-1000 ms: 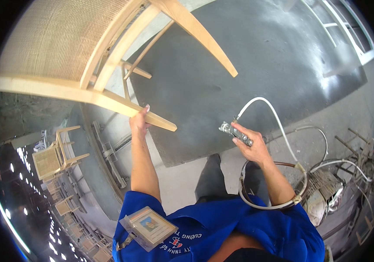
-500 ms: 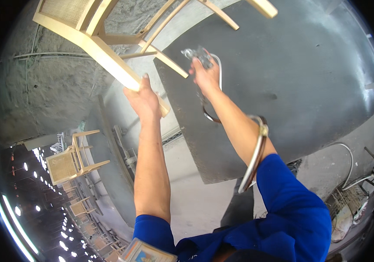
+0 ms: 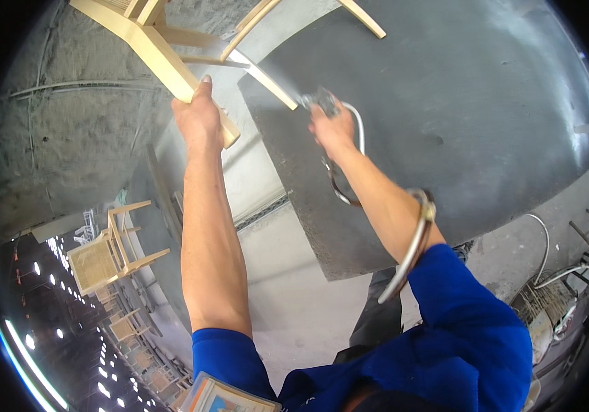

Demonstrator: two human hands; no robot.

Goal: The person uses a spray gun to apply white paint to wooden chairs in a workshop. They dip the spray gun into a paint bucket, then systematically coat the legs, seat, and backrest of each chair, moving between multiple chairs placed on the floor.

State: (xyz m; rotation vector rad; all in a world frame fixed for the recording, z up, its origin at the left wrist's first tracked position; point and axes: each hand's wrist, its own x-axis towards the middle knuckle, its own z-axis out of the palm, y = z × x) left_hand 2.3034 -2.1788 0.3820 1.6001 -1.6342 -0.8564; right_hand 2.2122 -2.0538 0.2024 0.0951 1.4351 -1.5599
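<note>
My left hand (image 3: 199, 117) grips one leg of a pale wooden chair (image 3: 160, 58) with a woven panel, held tilted at the upper left. Part of the chair runs out of the picture at the top. My right hand (image 3: 333, 127) is closed around a metal spray gun (image 3: 320, 101), slightly blurred. Its nozzle points at a thin chair leg (image 3: 272, 86) just to its left, where a faint pale haze hangs. A white hose (image 3: 361, 130) curves from the gun, and hoses (image 3: 411, 254) loop around my right forearm near the elbow.
Beneath my right arm lies a large dark grey sheet (image 3: 418, 172). Another wooden chair (image 3: 95, 264) stands at the left, with several more behind it. At the lower right, a hose (image 3: 548, 247) runs near a cluttered container (image 3: 545, 312). A rough grey surface (image 3: 95, 130) fills the upper left.
The chair and my left hand have shifted up and left in view. My right hand with the spray gun has moved slightly right and down, and haze now shows by the leg.
</note>
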